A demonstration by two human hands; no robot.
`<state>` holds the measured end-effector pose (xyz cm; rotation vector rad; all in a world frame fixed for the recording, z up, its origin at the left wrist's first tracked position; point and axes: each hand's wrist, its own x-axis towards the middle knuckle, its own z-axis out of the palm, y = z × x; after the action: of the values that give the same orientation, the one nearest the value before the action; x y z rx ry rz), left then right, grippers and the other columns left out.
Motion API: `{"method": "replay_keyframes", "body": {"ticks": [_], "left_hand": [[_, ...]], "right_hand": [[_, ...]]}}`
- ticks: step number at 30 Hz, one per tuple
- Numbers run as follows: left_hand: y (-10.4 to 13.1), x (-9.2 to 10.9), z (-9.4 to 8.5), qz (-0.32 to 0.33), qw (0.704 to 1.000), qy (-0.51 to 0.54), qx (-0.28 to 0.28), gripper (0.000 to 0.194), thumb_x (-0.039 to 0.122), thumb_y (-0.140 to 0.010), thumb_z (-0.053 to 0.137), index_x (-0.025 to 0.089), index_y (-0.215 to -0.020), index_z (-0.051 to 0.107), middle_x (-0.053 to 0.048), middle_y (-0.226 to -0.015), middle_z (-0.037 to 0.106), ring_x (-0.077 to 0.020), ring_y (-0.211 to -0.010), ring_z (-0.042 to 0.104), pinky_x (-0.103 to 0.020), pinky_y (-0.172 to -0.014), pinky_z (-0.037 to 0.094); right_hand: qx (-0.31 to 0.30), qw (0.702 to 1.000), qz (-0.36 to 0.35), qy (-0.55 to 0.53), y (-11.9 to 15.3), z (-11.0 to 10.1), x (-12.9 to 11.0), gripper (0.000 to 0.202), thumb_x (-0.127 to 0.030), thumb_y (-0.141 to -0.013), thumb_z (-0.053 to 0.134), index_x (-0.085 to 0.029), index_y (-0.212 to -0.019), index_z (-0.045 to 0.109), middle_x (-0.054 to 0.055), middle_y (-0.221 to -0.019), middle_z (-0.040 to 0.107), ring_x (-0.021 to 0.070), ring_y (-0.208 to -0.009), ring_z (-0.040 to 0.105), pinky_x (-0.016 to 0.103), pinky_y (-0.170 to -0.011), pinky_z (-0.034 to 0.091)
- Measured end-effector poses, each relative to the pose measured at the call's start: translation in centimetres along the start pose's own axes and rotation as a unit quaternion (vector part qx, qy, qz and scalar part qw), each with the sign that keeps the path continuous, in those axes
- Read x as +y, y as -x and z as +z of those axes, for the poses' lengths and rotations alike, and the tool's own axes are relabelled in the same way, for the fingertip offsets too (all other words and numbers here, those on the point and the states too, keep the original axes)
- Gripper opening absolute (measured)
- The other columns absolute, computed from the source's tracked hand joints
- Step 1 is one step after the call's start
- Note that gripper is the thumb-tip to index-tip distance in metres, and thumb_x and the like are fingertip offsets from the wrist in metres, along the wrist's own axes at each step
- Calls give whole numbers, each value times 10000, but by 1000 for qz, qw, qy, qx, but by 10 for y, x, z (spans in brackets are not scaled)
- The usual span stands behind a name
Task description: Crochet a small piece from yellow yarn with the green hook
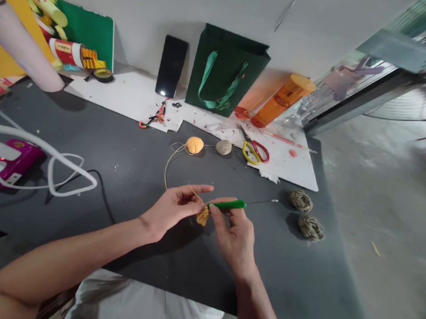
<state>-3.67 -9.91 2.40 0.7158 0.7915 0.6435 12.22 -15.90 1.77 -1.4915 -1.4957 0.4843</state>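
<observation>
Between my two hands hangs a small yellow crochet piece. My left hand pinches its upper edge between thumb and fingers, with the index finger stretched out and yarn running over it. My right hand is closed round a crochet hook with a green handle; its tip meets the piece, though the tip itself is too small to make out. Pale yellow yarn loops from my left hand up to a yellow yarn ball lying on the dark grey table.
Beside the yellow ball lies a beige ball. Red-and-yellow scissors rest on white board. Two grey-brown yarn skeins sit at right. Behind stand a phone, a green paper bag and an orange bottle. White cable curls at left.
</observation>
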Motion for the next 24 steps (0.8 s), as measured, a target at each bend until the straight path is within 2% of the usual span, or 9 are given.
{"method": "replay_keyframes", "body": {"ticks": [6, 10, 15, 21, 24], "left_hand": [[1, 0, 0, 0, 1000, 14, -10, 376, 203, -748, 836, 195, -1121, 789, 45, -727, 611, -110, -726, 537, -333, -837, 421], [1, 2, 0, 15, 999, 26, -26, 424, 186, -736, 843, 196, -1154, 772, 36, -749, 656, -117, -750, 585, -340, -860, 447], [2, 3, 0, 34, 999, 21, -26, 450, 190, -742, 847, 188, -1184, 761, 19, -780, 688, -129, -790, 619, -344, -888, 470], [3, 2, 1, 48, 998, 45, -13, 667, 178, -709, 876, 221, -1346, 683, 20, -862, 680, -103, -779, 592, -316, -857, 474], [4, 1, 0, 55, 998, 43, -1, 732, 169, -715, 869, 251, -1405, 642, 26, -898, 661, -77, -742, 556, -292, -814, 465]], "right_hand": [[6, 999, -48, 16, 0, 0, -1, 119, -208, -966, 587, -242, -882, 665, 9, -809, 800, 146, -661, 761, 224, -625, 600], [20, 999, -26, 6, 0, -3, -4, 137, -253, -979, 592, -236, -874, 678, 15, -793, 802, 149, -639, 757, 220, -590, 590], [35, 999, -8, -8, 2, -2, -1, 155, -297, -985, 620, -230, -885, 717, 17, -796, 809, 162, -667, 767, 239, -623, 600], [55, 997, -51, -30, 3, -1, 2, 138, -232, -989, 610, -241, -1003, 747, 35, -904, 819, 176, -823, 784, 271, -733, 616], [54, 996, -58, -40, 4, -1, 0, 181, -179, -990, 601, -259, -1047, 752, 23, -938, 826, 164, -835, 784, 258, -736, 618]]}}
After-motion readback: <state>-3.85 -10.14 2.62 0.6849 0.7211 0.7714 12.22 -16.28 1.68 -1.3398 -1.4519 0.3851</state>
